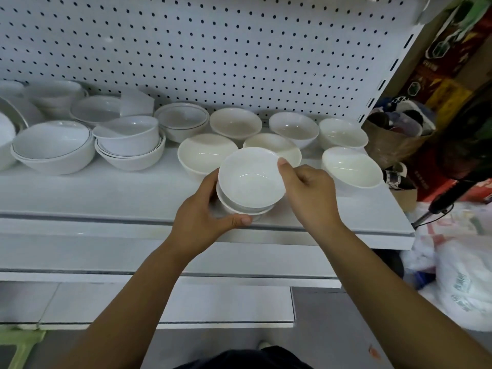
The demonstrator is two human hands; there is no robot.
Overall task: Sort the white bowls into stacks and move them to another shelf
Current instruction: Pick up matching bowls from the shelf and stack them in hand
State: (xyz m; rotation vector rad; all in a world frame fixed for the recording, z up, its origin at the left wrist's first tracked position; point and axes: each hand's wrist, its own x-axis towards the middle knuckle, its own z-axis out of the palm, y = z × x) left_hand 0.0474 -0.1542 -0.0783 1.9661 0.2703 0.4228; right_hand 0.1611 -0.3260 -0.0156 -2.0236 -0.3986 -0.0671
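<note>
"Pinching the rim of the top bowl with your right hand, left hand curled round the lower bowl?"

"Yes, near the front of the shelf (top one's tilted). Let go crooked and it could slip off and chip."

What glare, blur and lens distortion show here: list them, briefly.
Head view: wide-angle lens curves the hole rows of the pegboard and slants the upright; head view: thin arc of glare inside the top bowl of the bowl stack; head view: plastic bags at right look soft, washed out.
</note>
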